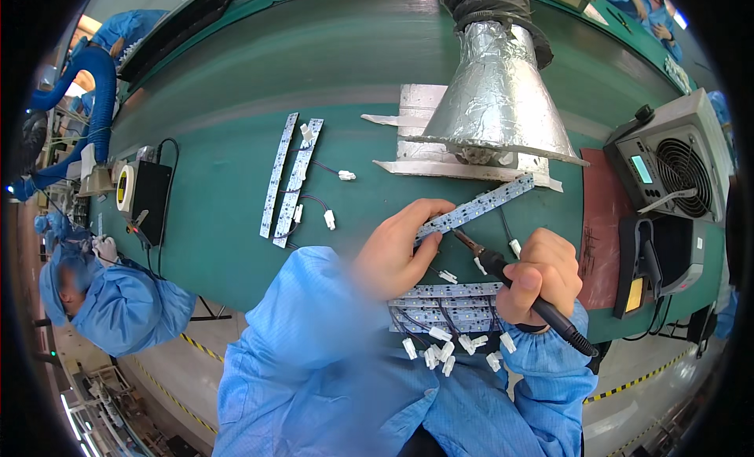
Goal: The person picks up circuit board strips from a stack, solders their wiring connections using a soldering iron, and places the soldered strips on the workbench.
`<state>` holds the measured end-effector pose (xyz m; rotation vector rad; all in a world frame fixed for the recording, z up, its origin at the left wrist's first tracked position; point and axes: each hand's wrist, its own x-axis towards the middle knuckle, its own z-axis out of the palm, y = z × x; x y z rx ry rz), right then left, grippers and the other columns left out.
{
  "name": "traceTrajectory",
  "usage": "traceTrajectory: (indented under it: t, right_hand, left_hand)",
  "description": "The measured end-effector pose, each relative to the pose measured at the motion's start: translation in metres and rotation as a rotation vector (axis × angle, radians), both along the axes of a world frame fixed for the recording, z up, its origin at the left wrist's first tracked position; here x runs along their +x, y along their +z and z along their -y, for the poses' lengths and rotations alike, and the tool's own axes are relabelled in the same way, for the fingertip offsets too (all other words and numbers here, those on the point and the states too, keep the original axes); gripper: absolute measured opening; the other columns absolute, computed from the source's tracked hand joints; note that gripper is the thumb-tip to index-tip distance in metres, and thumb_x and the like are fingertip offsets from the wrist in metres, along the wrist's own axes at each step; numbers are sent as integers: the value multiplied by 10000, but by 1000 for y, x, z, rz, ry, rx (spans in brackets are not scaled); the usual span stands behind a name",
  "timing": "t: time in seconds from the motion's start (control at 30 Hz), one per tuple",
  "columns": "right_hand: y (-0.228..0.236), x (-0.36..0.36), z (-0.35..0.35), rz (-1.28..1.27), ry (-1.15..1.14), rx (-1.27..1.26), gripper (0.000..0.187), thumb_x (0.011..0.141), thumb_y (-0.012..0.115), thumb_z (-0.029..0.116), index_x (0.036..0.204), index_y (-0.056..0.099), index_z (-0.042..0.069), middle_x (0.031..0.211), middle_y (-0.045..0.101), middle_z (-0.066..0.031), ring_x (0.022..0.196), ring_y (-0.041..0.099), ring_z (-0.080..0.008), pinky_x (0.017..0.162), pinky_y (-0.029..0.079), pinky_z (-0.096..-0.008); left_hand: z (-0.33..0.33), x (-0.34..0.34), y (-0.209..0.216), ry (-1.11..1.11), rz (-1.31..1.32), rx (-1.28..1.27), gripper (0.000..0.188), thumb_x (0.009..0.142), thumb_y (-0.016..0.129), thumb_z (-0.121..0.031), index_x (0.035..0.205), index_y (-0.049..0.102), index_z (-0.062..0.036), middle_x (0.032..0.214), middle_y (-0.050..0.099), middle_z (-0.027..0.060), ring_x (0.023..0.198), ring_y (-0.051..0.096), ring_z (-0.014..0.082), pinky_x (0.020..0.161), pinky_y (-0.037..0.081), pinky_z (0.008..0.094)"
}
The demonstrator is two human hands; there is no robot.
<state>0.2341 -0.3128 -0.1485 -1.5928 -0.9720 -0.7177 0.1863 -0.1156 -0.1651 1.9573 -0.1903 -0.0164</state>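
Note:
My left hand [400, 249] pinches the near end of a white LED strip board [487, 206], which slants up to the right above the green mat. In my right hand [542, 278] is a soldering iron [492, 260] with a black handle, its tip at the board's lower edge close to my left fingers. A thin wire with a white connector [514, 248] hangs from the held board. Close to my body lies a stack of similar LED boards [448, 306], with several white connectors dangling off the table edge.
Two LED boards [279, 174] with wired connectors lie on the left of the mat. A foil-covered fume hood [503, 95] stands over a white metal plate [420, 101]. At right are a fan unit [671, 162] and an iron stand [660, 256]. A co-worker [114, 296] sits at left.

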Motion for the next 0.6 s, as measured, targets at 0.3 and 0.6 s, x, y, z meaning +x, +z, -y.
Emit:
traceTrajectory:
  t: [0.3, 0.6]
  right_hand:
    - [0, 0, -2, 10, -7, 10, 349, 934, 523, 115, 602, 458, 28, 481, 399, -45, 384, 371, -170, 395, 248, -319]
    - [-1, 13, 34, -115, -223, 150, 381, 968, 481, 159, 621, 465, 1, 527, 408, -63, 466, 352, -135, 437, 218, -308]
  left_hand:
    - [0, 0, 0, -1, -29, 7, 365, 901, 554, 15, 1265, 530, 19, 1136, 655, 214, 1071, 645, 344, 918, 496, 392]
    - [1, -1, 7, -16, -15, 54, 432, 859, 606, 0, 1290, 575, 9, 1121, 640, 219, 1037, 620, 406, 909, 492, 386]
